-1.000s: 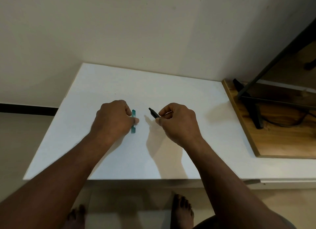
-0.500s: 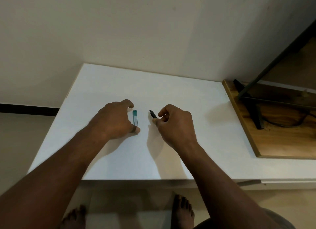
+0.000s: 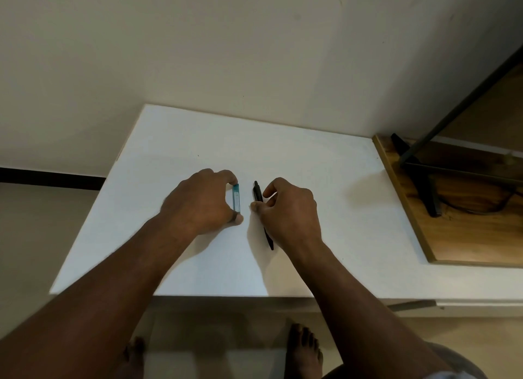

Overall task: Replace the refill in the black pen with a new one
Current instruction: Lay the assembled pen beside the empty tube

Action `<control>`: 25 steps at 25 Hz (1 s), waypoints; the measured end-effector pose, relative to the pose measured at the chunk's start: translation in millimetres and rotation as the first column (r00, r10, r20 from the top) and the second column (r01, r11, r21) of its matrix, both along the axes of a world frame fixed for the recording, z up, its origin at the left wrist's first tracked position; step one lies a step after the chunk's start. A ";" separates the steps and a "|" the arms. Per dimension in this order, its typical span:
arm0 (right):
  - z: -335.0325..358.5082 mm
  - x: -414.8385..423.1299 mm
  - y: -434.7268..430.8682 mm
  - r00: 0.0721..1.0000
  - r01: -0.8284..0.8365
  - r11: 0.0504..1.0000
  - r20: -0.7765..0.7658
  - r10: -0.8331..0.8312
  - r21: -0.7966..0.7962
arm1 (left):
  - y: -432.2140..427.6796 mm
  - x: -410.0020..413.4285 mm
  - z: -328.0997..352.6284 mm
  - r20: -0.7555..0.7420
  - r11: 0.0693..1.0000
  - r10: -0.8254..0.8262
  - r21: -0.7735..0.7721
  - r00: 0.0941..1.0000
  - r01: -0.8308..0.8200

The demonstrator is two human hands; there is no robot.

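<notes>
Sat on a white table [image 3: 297,158], smooth and matte, set into a corner of plain wall. Black pen [image 3: 258,192] lay flat just right of table centre, long axis running roughly 12 to 6 o'clock, one end clear at 12 o'clock, middle hidden under the right hand [image 3: 288,209]. Right hand arched over the barrel, thumb tip at its left flank, index finger curled above; closed on it or merely touching, cannot tell. Likely pinned there to stop the slim round barrel from rolling.

At 9 o'clock of the pen, just beside it and not touching, a small teal refill case [image 3: 236,197]: narrow, flat, rectangular, glossy translucent plastic, parallel to the pen. Left hand [image 3: 202,202] bracketed it lengthwise, index fingertip on the far end, thumb at the near end, a light pinch seemingly meant to steady or lift the case for opening. Contents not visible.

At 3 o'clock, a wooden board [image 3: 464,231] with visible grain, bearing dark metal legs.
</notes>
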State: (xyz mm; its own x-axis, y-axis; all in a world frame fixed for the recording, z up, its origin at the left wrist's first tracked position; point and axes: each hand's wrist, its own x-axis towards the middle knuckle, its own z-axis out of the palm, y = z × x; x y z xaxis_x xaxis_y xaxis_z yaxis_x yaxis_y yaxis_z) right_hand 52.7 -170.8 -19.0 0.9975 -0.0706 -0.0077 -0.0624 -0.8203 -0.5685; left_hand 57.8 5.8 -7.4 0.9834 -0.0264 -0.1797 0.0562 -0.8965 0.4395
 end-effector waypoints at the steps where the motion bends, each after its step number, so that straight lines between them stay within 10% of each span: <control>1: -0.4 1.0 1.5 1.000 0.005 1.000 -0.002 -0.005 0.001 | -0.5 0.3 -0.7 0.005 1.000 -0.004 0.003 1.000 0.004; 25: 4.9 6.3 -5.9 0.997 0.033 0.999 -0.067 -0.031 0.032 | -1.4 2.7 -11.0 0.052 1.000 0.010 0.010 0.999 -0.011</control>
State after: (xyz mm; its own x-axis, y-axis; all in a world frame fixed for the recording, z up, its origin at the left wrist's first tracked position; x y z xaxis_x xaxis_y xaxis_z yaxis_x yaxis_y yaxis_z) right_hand 59.1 -176.7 -14.1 0.9919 -0.1008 -0.0767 -0.1267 -0.7984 -0.5887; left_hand 60.5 4.3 -18.4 0.9916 -0.0146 -0.1283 0.0427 -0.9006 0.4326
